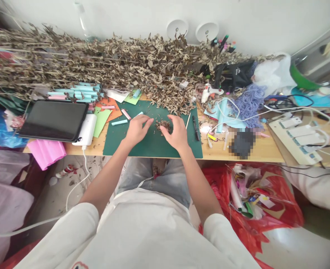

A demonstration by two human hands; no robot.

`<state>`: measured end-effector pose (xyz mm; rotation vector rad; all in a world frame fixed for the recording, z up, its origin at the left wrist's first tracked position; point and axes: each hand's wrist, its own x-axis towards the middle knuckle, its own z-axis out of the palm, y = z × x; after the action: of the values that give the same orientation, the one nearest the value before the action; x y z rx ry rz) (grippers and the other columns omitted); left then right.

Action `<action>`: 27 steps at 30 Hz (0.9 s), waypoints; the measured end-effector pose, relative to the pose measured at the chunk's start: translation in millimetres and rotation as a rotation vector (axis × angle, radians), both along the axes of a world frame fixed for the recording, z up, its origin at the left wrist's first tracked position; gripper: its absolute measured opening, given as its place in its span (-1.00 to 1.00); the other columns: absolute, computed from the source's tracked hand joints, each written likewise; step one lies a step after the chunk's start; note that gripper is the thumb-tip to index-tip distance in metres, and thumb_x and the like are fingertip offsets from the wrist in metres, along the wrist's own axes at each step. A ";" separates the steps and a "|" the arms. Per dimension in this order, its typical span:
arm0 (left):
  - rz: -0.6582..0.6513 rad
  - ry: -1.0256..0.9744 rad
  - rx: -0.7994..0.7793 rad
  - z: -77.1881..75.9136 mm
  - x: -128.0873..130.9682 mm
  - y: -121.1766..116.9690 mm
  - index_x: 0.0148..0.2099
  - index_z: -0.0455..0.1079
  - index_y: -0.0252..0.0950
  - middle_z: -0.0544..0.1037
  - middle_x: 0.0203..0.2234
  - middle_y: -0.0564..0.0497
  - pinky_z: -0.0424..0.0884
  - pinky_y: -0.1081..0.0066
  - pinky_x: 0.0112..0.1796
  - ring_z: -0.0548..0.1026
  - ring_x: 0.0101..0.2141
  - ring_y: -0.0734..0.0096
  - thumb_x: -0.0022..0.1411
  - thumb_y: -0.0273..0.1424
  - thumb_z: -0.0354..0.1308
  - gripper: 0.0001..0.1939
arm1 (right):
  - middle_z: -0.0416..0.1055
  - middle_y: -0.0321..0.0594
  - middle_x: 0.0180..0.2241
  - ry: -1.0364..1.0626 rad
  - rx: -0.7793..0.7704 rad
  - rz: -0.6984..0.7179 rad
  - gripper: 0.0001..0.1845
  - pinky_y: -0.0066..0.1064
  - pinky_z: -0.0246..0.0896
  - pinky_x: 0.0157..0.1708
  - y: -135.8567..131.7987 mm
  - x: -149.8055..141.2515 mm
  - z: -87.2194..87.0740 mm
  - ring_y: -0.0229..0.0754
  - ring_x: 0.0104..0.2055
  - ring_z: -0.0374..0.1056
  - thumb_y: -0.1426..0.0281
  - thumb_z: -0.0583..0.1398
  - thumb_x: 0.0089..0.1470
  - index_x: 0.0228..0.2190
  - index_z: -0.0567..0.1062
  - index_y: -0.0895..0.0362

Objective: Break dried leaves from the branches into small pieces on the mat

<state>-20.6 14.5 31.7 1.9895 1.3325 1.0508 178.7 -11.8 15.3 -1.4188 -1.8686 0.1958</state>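
Note:
Both hands rest on a dark green cutting mat (131,144) at the table's front edge. My left hand (136,129) lies flat with its fingers stretched toward a small heap of dry leaf crumbs (163,125). My right hand (176,130) curves its fingers around the right side of that heap and touches it; the fingers are bent but loose, and I see nothing gripped in them. A long bundle of dried leafy stems (97,61) lies across the back of the table, its loose leaves spilling onto the mat's far edge.
A black tablet (54,119) and a white power bank (86,129) sit at left, beside rolled blue and pink paper tubes (80,91). A black pen (195,127), a glue gun (209,91), purple cord (249,102) and a power strip (296,140) lie to the right. A red bag of scraps (254,198) sits under the table.

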 end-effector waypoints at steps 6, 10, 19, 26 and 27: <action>0.083 0.027 0.029 9.4 -13.2 -3.3 -0.26 0.53 -0.27 0.60 -0.31 -0.09 0.35 0.35 -0.15 0.52 -0.24 0.27 0.40 -0.21 -0.04 -0.63 | 0.26 0.15 0.06 -0.419 -0.179 -0.026 -0.13 -0.02 0.22 -0.07 12.1 -20.8 6.9 0.23 0.07 0.18 -0.19 0.17 0.00 0.14 0.28 0.13; 0.072 0.080 0.034 5.8 -15.4 -5.0 -0.28 0.53 -0.27 0.61 -0.34 -0.11 0.35 0.33 -0.21 0.53 -0.28 0.26 0.39 -0.23 -0.04 -0.63 | 0.28 0.12 0.01 -0.570 -0.295 -0.012 -0.37 -0.17 0.26 -0.18 20.4 -32.9 11.4 0.15 0.01 0.25 -0.06 -0.02 0.22 0.04 0.35 0.17; 0.116 -0.160 -0.173 -2.3 -7.5 -6.7 -0.30 0.56 -0.29 0.62 -0.37 -0.09 0.38 0.33 -0.18 0.52 -0.32 0.27 0.29 -0.20 0.10 -0.69 | 0.45 0.00 -0.15 -0.568 -0.322 0.130 -0.66 -0.37 0.16 -0.31 35.1 -28.4 8.6 -0.09 -0.23 0.40 0.33 -0.09 0.33 -0.14 0.42 0.19; 0.108 -1.100 -0.836 4.7 36.8 -6.2 -0.25 0.51 -0.36 0.60 -0.30 -0.13 0.47 0.26 -0.08 0.57 -0.22 0.28 0.28 -0.27 0.09 -0.73 | 0.42 -0.27 -0.45 0.051 -0.124 -0.076 -0.68 -0.43 0.12 -0.31 36.2 -19.9 22.3 -0.25 -0.40 0.30 0.27 -0.02 0.30 -0.34 0.44 0.14; 0.095 -1.180 -0.937 5.6 44.3 -5.3 -0.28 0.50 -0.37 0.60 -0.32 -0.14 0.47 0.23 -0.07 0.57 -0.21 0.25 0.30 -0.25 0.05 -0.70 | 0.44 -0.25 -0.41 0.054 -0.091 -0.052 -0.70 -0.42 0.13 -0.28 32.3 -25.1 24.7 -0.24 -0.36 0.32 0.28 -0.01 0.30 -0.34 0.44 0.13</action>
<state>23.7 9.2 37.4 0.4271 0.9085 1.0455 153.6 20.5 40.0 -1.5074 -1.7961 0.2939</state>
